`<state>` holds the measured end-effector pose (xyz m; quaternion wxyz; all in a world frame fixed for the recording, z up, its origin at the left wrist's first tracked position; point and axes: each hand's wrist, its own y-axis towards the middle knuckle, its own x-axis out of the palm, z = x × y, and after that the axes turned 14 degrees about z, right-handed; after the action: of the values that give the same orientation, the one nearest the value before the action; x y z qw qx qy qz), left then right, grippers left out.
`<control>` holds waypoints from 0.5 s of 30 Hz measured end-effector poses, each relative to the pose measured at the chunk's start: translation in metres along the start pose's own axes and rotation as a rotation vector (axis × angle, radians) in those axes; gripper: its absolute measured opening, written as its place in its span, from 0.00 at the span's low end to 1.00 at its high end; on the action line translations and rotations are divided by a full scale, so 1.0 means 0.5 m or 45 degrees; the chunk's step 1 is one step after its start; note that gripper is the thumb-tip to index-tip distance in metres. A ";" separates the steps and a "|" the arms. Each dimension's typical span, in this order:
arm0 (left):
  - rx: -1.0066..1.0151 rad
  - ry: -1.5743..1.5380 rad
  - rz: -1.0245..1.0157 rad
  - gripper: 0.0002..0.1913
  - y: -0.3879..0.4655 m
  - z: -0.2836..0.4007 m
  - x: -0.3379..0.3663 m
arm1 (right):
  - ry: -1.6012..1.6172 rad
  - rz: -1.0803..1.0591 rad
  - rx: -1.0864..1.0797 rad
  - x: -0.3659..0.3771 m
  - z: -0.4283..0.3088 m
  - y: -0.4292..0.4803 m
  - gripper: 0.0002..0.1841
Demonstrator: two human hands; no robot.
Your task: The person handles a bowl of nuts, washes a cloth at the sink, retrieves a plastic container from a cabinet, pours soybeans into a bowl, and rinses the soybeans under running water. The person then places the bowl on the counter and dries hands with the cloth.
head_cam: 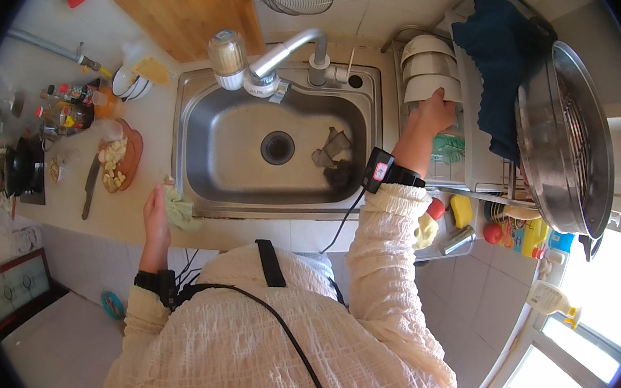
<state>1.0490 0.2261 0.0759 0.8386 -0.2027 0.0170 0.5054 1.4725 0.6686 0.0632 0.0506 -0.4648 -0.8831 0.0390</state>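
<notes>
My right hand point(435, 112) reaches to the dish rack right of the sink, its fingers at the rim of the nearest white bowl point(426, 89) in a row of tilted bowls; whether it grips the bowl is hard to tell. At the counter's front edge, my left hand point(156, 211) is beside a pale green cloth point(179, 208), fingers extended, and a hold on the cloth cannot be made out. Between them is the steel sink point(237, 149), with grey cloth-like pieces point(332, 147) and a dark scrubber-like clump point(337, 174) in its basin.
The faucet point(295, 54) with a filter extends over the sink's back. On the left lie a knife point(90, 186) and a brown board point(132, 151) with garlic. Bottles point(78, 94) stand farther left. Right of the rack are a large steel steamer point(561, 144) and a dark blue cloth point(499, 66).
</notes>
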 end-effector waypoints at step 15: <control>-0.218 -0.186 0.082 0.19 0.016 -0.049 -0.009 | 0.519 -0.240 0.009 -0.127 -0.012 -0.171 0.10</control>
<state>1.0442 0.2168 0.0517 0.8004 -0.2358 -0.0808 0.5452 1.4392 0.5683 0.0758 0.2330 -0.3783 -0.8940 -0.0577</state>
